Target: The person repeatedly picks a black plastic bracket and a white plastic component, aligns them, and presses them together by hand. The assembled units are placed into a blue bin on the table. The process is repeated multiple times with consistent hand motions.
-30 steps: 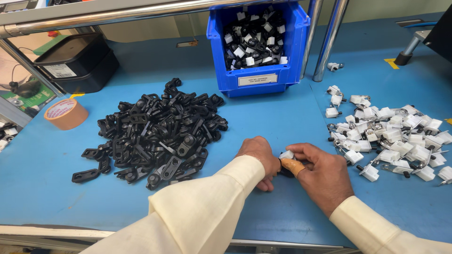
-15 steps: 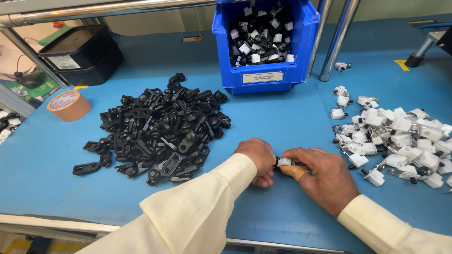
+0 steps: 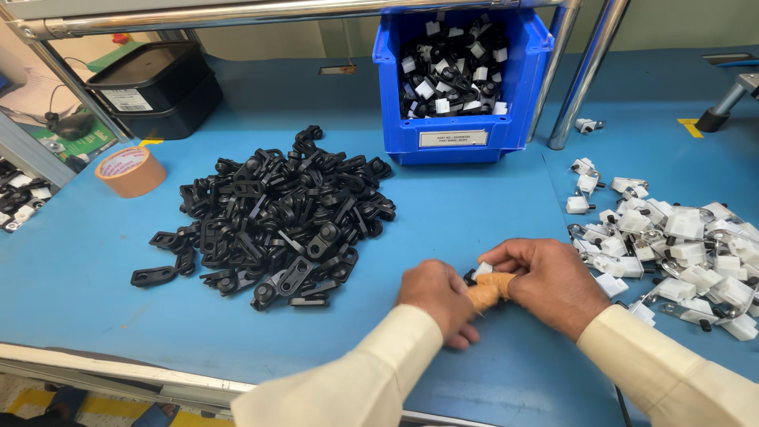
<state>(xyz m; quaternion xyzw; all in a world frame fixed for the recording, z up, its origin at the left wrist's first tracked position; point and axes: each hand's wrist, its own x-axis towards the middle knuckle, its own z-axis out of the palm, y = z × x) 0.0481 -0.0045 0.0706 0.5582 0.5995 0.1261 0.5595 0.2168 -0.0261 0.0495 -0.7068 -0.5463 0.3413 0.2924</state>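
Observation:
My left hand (image 3: pixel 437 299) and my right hand (image 3: pixel 549 283) meet low on the blue table (image 3: pixel 474 205), fingers closed around one small part (image 3: pixel 479 273) with a black piece and a white piece. A tan finger cot (image 3: pixel 489 290) covers a thumb pressed on it; which hand it belongs to I cannot tell. A heap of black plastic clips (image 3: pixel 273 217) lies left of my hands. A spread of white clips with metal springs (image 3: pixel 672 249) lies to the right.
A blue bin (image 3: pixel 462 130) of joined black-and-white parts stands at the back. Two metal posts (image 3: pixel 585 75) rise beside it. A roll of brown tape (image 3: pixel 130 171) and a black tray (image 3: pixel 154 87) sit far left.
My hands stay together on the small part, shifting only slightly. The head camera has drifted, so the piles sit a little differently in view.

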